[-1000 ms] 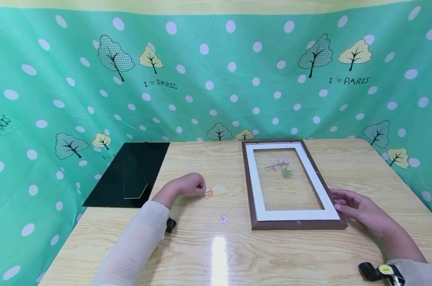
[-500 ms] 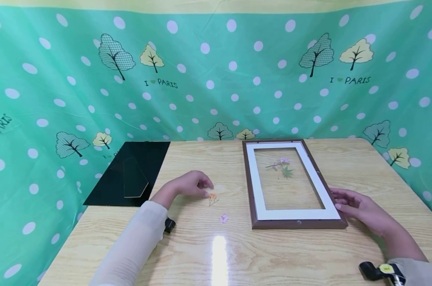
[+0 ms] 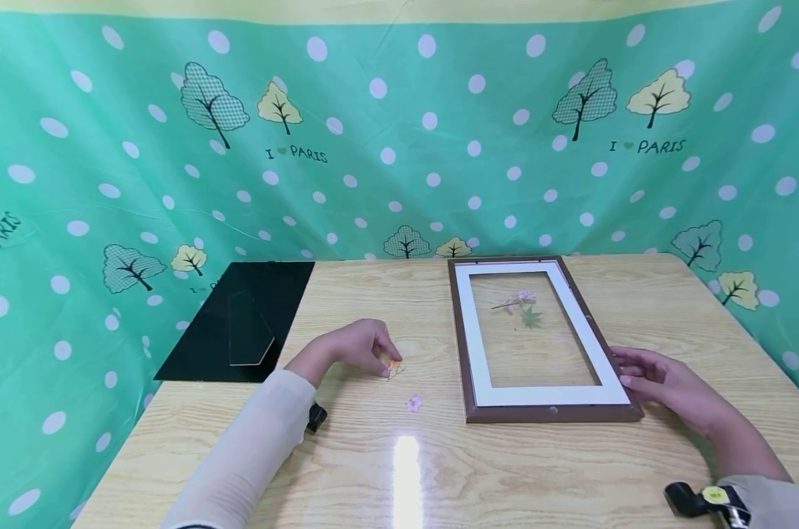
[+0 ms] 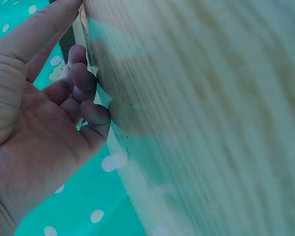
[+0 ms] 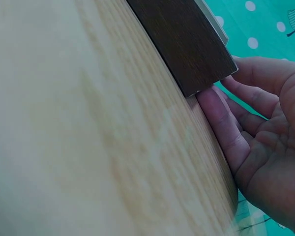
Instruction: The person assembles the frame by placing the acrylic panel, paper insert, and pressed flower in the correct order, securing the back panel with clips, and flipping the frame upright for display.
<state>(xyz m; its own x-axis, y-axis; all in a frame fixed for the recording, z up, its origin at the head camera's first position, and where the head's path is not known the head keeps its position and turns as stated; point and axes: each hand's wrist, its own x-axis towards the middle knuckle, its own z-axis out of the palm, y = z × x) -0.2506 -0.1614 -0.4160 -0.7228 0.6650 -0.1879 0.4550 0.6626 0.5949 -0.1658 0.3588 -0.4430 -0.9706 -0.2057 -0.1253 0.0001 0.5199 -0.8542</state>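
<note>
In the head view my left hand reaches over the table with thumb and index finger around a small orange dried flower sprig, its thin stems showing below the fingertips. The left wrist view shows the other fingers loosely bent near the tabletop; the sprig is hidden there. My right hand rests with fingers and thumb against the right side of a brown picture frame with a white inner mat. Inside its opening lie a purple flower stem and a green leaf. The right wrist view shows the fingertips at the frame's corner.
A single pink flower lies on the wooden table between the left hand and the frame. At the back left lies a black backing board with a stand flap. A green dotted curtain hangs behind.
The orange sprig has turned so its stems point toward the front. My left fingers have loosened from it, then closed around its blossoms. The right hand and frame have stayed put.
</note>
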